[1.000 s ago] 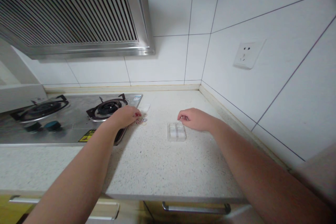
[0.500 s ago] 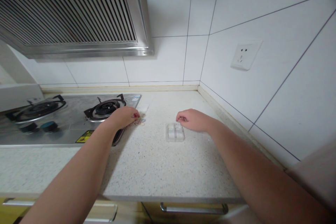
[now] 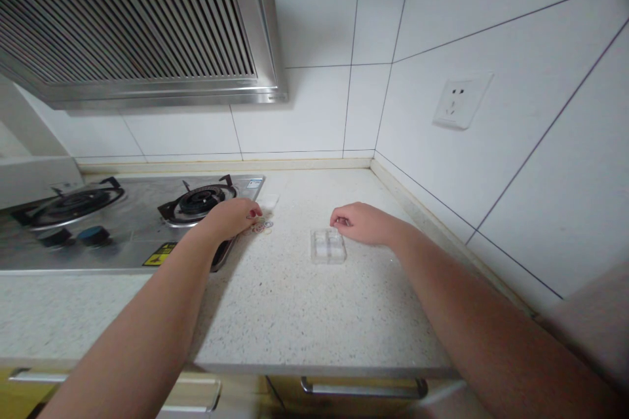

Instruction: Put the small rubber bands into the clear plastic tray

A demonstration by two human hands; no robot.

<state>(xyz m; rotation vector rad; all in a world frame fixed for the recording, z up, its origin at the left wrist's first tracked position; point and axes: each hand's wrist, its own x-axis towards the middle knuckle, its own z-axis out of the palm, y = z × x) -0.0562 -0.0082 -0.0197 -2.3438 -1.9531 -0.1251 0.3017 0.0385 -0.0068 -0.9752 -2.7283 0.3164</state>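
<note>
On a speckled white stone countertop (image 3: pixel 295 301) beside a steel gas hob (image 3: pixel 122 222), our left hand (image 3: pixel 230 217) rests fingers-down on small coloured rings (image 3: pixel 261 228), though we cannot tell if it grips one. Our right hand (image 3: pixel 358 222), loosely curled with fingertips pinched, touches the far edge of a clear plastic compartment box (image 3: pixel 327 245) lying flat mid-counter.
</note>
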